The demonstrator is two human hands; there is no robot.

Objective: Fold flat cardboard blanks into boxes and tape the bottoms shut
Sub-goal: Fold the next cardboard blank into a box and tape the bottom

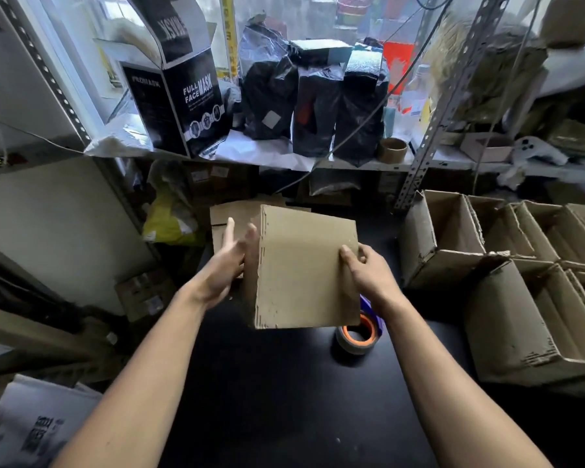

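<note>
In the head view, a folded cardboard box (pixel 304 268) is held up above the dark tabletop (pixel 284 383), tilted, with one broad panel facing the camera. The right hand (pixel 368 268) grips its right edge, fingers curled onto the front panel, while the left hand (pixel 227 261) lies against the left side with fingers straight and spread, steadying rather than clasping. This blank looks already squared into a box; whether its bottom flaps are closed or taped cannot be told, since that face is turned away. A tape roll (pixel 357 336) with an orange core sits on the tabletop just below and behind the box, partly hidden by it. More flat blanks (pixel 230 217) lie behind the left hand, so folding work remains. To the right, several finished open boxes (pixel 507 282) are stacked on their sides, suggesting the job is well under way.
</note>
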